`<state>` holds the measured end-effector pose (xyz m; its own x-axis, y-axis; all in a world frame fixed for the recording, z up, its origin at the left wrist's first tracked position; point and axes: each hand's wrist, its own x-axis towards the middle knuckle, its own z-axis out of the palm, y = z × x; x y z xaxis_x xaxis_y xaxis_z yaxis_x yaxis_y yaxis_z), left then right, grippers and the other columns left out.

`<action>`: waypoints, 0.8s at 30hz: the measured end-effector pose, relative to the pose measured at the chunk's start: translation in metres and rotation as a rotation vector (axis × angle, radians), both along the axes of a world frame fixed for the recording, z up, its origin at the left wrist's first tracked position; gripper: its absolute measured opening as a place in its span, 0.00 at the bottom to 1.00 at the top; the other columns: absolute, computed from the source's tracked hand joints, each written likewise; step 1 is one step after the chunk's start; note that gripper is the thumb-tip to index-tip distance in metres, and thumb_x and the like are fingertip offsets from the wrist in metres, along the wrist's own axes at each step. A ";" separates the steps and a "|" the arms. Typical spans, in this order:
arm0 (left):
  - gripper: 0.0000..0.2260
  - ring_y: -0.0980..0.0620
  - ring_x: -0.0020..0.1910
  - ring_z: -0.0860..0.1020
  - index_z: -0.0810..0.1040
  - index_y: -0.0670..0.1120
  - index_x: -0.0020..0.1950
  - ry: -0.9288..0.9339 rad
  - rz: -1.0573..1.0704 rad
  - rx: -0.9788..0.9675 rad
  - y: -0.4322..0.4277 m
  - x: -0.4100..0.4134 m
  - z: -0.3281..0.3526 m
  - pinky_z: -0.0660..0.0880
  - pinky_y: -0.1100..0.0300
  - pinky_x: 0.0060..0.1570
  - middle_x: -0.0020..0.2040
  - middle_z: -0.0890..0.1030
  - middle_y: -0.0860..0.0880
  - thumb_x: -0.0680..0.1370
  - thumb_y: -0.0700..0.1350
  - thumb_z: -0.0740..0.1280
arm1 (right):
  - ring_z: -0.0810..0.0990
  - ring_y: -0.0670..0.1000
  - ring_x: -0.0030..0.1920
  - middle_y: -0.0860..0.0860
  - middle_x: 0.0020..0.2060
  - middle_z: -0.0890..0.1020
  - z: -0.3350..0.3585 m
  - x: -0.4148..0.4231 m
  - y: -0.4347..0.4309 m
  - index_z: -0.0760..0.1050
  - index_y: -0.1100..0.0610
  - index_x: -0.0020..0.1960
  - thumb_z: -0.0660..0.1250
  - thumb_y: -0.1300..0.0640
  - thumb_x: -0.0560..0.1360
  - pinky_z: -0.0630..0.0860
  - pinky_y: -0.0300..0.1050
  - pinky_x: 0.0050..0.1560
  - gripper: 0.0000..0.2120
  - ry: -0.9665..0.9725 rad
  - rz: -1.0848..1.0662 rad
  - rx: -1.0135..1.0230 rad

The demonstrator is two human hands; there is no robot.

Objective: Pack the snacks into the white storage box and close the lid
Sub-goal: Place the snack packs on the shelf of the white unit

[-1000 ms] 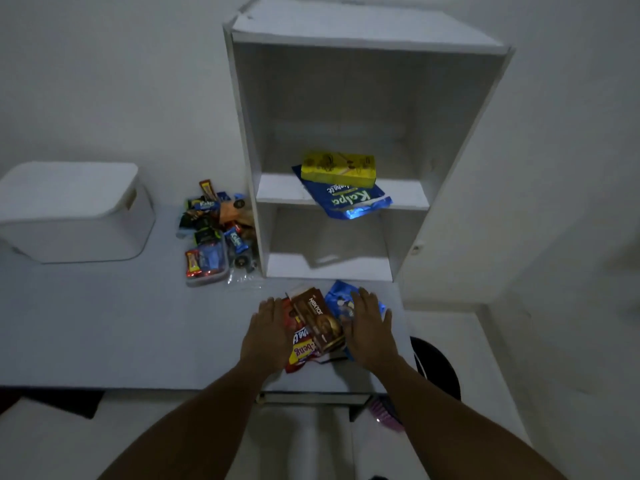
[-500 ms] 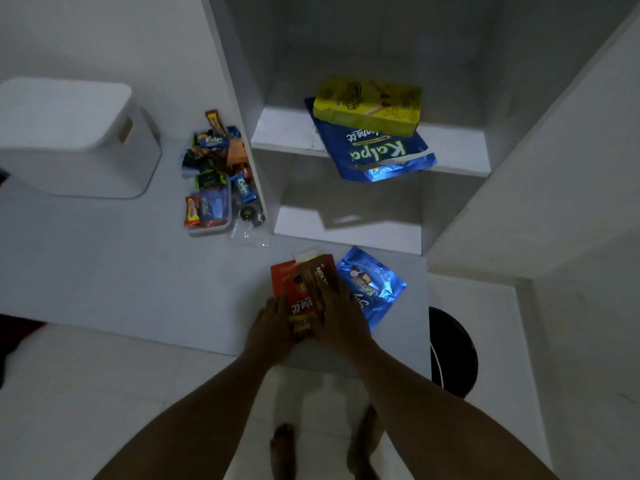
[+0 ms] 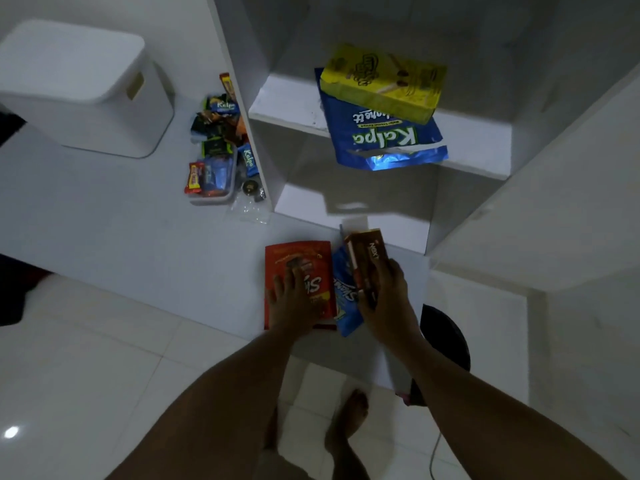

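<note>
Gathering step: your left hand (image 3: 294, 303) lies flat on the red pouch (image 3: 298, 258), your right hand (image 3: 388, 299) grips the brown box (image 3: 365, 251); next, I'd unlid the white storage box (image 3: 86, 98).

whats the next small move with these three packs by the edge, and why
Probably lay the brown box onto the red pouch: the right hand grips it tilted on edge, the left hand rests flat on that pouch, the blue pouch between. One pile carries easily to the lidded white storage box.
</note>
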<state>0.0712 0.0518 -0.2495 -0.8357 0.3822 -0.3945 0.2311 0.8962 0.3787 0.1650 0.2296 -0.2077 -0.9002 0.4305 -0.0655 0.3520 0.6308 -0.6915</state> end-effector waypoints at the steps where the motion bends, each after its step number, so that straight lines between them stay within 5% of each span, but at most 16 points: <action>1: 0.45 0.36 0.78 0.44 0.39 0.47 0.80 -0.009 0.023 -0.008 0.004 0.002 -0.003 0.46 0.39 0.76 0.81 0.44 0.43 0.77 0.62 0.64 | 0.71 0.49 0.62 0.50 0.69 0.64 -0.003 0.005 0.008 0.56 0.48 0.75 0.68 0.56 0.75 0.79 0.48 0.55 0.33 -0.002 -0.002 0.006; 8: 0.39 0.42 0.78 0.56 0.43 0.51 0.80 -0.007 0.074 0.130 0.008 0.012 -0.010 0.64 0.36 0.70 0.79 0.56 0.45 0.78 0.53 0.65 | 0.71 0.53 0.63 0.50 0.69 0.63 -0.012 0.026 0.034 0.55 0.50 0.76 0.67 0.52 0.76 0.79 0.50 0.54 0.33 -0.003 0.009 0.007; 13: 0.41 0.44 0.79 0.49 0.51 0.47 0.80 0.125 -0.190 0.140 0.030 0.019 -0.012 0.54 0.37 0.74 0.80 0.54 0.46 0.75 0.59 0.68 | 0.69 0.56 0.66 0.50 0.73 0.59 -0.011 0.025 0.043 0.48 0.46 0.78 0.66 0.52 0.77 0.78 0.53 0.55 0.37 -0.005 0.020 0.007; 16: 0.41 0.42 0.79 0.41 0.47 0.50 0.81 0.102 -0.270 0.049 0.051 0.019 -0.018 0.45 0.35 0.75 0.81 0.47 0.45 0.76 0.64 0.63 | 0.68 0.55 0.66 0.52 0.73 0.59 -0.013 0.027 0.051 0.49 0.46 0.78 0.67 0.53 0.76 0.80 0.54 0.53 0.38 0.004 0.020 -0.010; 20: 0.40 0.36 0.76 0.34 0.45 0.55 0.80 0.109 -0.299 -0.031 0.073 0.019 -0.027 0.42 0.29 0.72 0.80 0.40 0.44 0.76 0.66 0.61 | 0.66 0.55 0.68 0.51 0.74 0.57 -0.018 0.034 0.060 0.48 0.45 0.78 0.68 0.53 0.76 0.76 0.49 0.55 0.38 0.001 0.022 -0.006; 24: 0.42 0.31 0.76 0.37 0.45 0.58 0.79 0.177 -0.309 -0.112 0.084 0.018 -0.036 0.45 0.25 0.69 0.81 0.44 0.43 0.72 0.73 0.57 | 0.67 0.55 0.68 0.50 0.73 0.58 -0.021 0.037 0.066 0.47 0.42 0.77 0.68 0.52 0.75 0.76 0.49 0.56 0.39 -0.001 0.018 -0.014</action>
<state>0.0897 0.1357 -0.2859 -0.7463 0.5900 -0.3081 0.5506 0.8073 0.2122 0.2020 0.2961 -0.2285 -0.9079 0.4129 -0.0725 0.3413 0.6277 -0.6997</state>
